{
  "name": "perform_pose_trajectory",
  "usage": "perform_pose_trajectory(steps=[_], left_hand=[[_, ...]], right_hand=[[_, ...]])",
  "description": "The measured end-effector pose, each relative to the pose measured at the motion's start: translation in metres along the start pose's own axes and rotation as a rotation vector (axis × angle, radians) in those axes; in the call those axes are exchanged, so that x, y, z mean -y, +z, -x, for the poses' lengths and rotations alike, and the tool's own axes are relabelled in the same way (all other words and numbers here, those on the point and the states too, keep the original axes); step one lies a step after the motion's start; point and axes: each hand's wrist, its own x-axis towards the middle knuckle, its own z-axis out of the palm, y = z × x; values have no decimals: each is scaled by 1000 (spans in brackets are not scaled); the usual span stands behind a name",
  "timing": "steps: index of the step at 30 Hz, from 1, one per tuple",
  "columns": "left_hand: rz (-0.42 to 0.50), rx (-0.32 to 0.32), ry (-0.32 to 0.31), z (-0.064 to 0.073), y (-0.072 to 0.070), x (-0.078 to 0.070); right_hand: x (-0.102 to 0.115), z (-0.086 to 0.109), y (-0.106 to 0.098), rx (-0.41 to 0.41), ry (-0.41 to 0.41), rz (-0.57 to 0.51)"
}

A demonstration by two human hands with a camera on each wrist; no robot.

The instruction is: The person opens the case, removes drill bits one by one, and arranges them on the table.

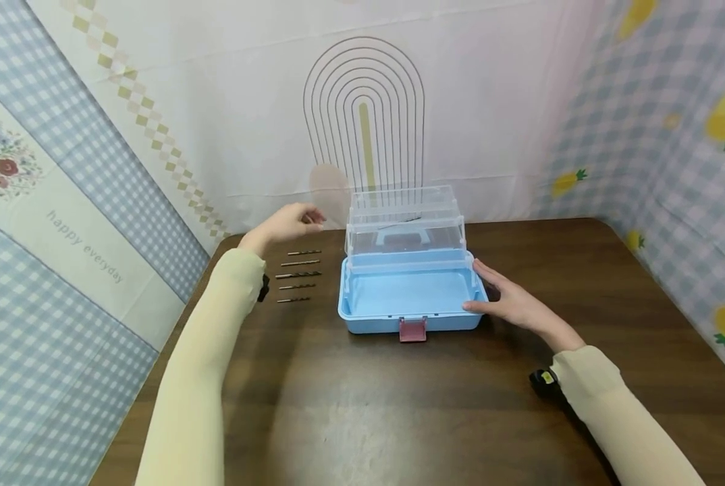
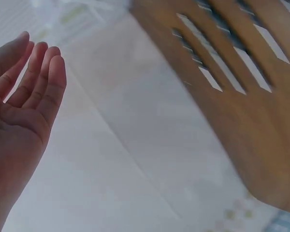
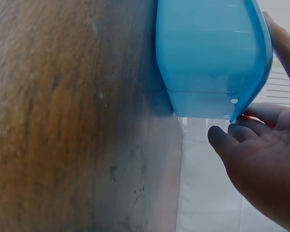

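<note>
A light blue toolbox (image 1: 414, 324) with a pink latch (image 1: 412, 330) stands open on the table. Its clear upper trays (image 1: 405, 233) are raised at the back, and one thin dark drill bit (image 1: 399, 223) shows there. My right hand (image 1: 514, 304) grips the toolbox's right end, thumb over the rim near the front and fingers at the rear corner. Beyond several drill bits (image 1: 298, 275), laid in a column left of the toolbox, my left hand (image 1: 292, 221) hovers. Its fingers are gently bent around nothing, as the left wrist view shows.
The brown wooden table (image 1: 362, 412) meets a white patterned cloth (image 1: 490, 135) at its back edge. Checked cloth (image 1: 83, 378) hangs along the left side, and more covers the right. A dark strap (image 1: 545, 381) is on the right wrist.
</note>
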Motion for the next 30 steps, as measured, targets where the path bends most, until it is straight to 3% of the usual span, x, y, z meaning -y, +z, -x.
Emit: perform_pose_trajectory(steps=[5, 10, 15, 18, 25, 30], left_hand=[[-10, -11, 66, -33, 1, -33], [-9, 8, 66, -61, 14, -64], [-70, 59, 52, -85, 30, -80], [-118, 93, 38, -93, 36, -84], [-100, 149, -40, -91, 44, -84], [-159, 151, -40, -92, 43, -82]], right_hand=[[2, 1, 5, 3, -9, -1], [4, 4, 8, 6, -12, -6], [5, 6, 8, -5, 1, -3], [6, 6, 10, -6, 6, 0], [10, 9, 14, -7, 1, -9], [13, 7, 13, -4, -14, -17]])
